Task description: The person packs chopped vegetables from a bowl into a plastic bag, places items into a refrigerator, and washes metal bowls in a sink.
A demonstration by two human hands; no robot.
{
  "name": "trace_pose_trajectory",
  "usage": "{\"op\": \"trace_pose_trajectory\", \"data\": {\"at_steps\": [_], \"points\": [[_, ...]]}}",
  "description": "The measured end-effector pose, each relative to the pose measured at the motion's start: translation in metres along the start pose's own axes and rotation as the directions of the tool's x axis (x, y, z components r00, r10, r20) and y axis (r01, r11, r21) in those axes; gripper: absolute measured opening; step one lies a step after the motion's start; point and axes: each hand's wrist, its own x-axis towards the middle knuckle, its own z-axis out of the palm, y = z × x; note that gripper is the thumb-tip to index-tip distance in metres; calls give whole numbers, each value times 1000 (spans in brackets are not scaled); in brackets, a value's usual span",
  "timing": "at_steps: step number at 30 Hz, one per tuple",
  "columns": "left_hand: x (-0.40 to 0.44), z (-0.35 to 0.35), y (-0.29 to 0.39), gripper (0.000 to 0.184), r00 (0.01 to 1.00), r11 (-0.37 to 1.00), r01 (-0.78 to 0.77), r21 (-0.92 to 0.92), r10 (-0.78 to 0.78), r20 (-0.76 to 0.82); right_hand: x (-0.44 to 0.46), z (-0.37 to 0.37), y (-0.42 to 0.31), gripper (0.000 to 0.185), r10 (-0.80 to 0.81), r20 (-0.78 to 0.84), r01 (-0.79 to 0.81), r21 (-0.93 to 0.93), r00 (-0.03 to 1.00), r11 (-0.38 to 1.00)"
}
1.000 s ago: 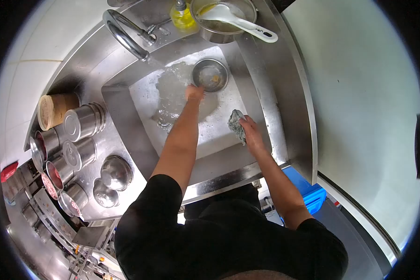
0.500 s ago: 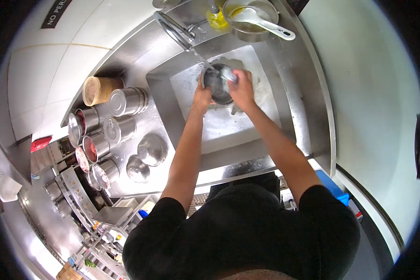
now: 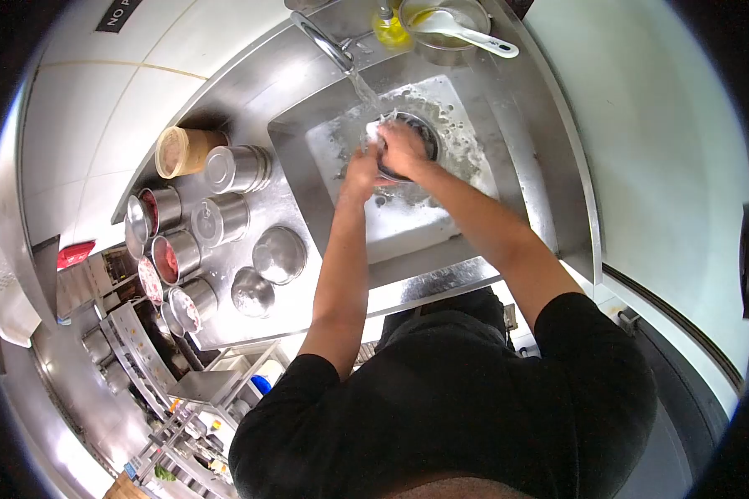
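Note:
A round metal pot (image 3: 430,140) is low in the steel sink (image 3: 304,125), its open top facing up towards me. My left hand (image 3: 361,173) is wrapped round the pot's left side. My right hand (image 3: 403,146) is closed on a white scrubber (image 3: 375,131), pressed at the pot's upper left rim; suds and fingers hide most of the scrubber. Water runs from the curved faucet (image 3: 329,48) just behind the hands. Foam and water spread over the sink floor around the pot.
On the left counter stand several lidded steel canisters (image 3: 229,169), a tan tub (image 3: 183,151), open canisters with red contents (image 3: 173,256) and two steel bowls (image 3: 279,254). Behind the sink are a yellow soap bottle (image 3: 389,32) and a pot (image 3: 449,51) with a white spoon (image 3: 466,35).
My right hand has moved left with the scrubber, from the pot's right side to its upper left rim. The pot has shifted slightly right, and more dark water shows round it.

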Motion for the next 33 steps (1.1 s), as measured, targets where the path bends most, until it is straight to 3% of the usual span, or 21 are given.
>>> {"op": "trace_pose_trajectory", "data": {"at_steps": [1,2,4,5,6,8,10,11,13,14,16,18,20,21,23,24,26,28,30,31,33], "points": [[8,-8,-5,64,1000,1000,-26,5,26,-1,-4,4,-6,39,46,20,-48,119,999,992],[30,-24,-18,61,999,998,-54,8,54,-4,-15,1,-10,37,50,201,-85,171,978,982],[55,-40,-43,52,978,985,-173,20,174,-112,-31,-37,-26,38,-64,398,40,69,915,997],[45,-40,-42,50,981,991,-133,19,134,-137,-40,-52,-31,39,-107,495,107,28,862,994],[30,-40,-42,49,982,996,-92,16,94,-162,-49,-58,-30,34,-196,344,220,-34,918,975],[18,-36,-44,36,967,999,17,-40,-27,-254,-63,-82,-39,26,-148,29,147,46,989,988],[78,-56,-106,31,974,919,227,-324,-207,96,-78,-88,-39,25,-183,-287,218,97,940,971],[97,-63,-127,28,926,836,353,-421,-248,284,-85,-85,-43,28,-264,-281,291,60,923,955],[69,-39,-131,22,899,744,328,-582,-57,434,-98,-79,-50,36,-411,-270,424,-12,871,906],[95,-39,-169,25,816,809,284,-515,78,572,-97,-67,-49,42,-446,-190,460,40,875,887],[42,-20,-137,30,698,719,437,-541,109,708,-83,-74,-57,40,-470,-230,482,-2,852,876],[47,-19,-135,24,447,597,660,-455,175,877,-51,-86,-62,36,-483,-349,494,-63,803,867],[20,-15,-108,22,528,637,615,-465,105,843,-7,-90,-52,28,-198,-306,231,74,931,970],[13,-14,-96,22,565,664,586,-465,77,822,8,-87,-39,31,6,-152,65,454,988,889],[4,-10,-79,24,625,668,538,-514,93,775,24,-78,-14,39,176,315,-357,874,933,330],[-3,-5,-66,23,658,665,505,-550,115,744,13,-74,-19,51,320,452,-514,846,833,143],[-5,2,-52,17,780,712,390,-584,82,621,-11,-57,-23,55,411,482,-552,832,774,63],[74,-6,-102,21,960,941,-158,-300,218,179,-37,-27,-20,55,492,450,-507,862,745,-20],[72,-10,-89,28,898,898,-439,34,439,-3,-54,-7,-19,52,565,339,-354,931,752,-88],[69,-11,-81,32,839,832,-506,227,536,-94,-64,-9,-15,54,546,250,-313,950,799,22],[48,-8,-35,33,824,872,-446,203,488,-286,-82,-39,4,60,463,68,-202,948,884,247]]}}
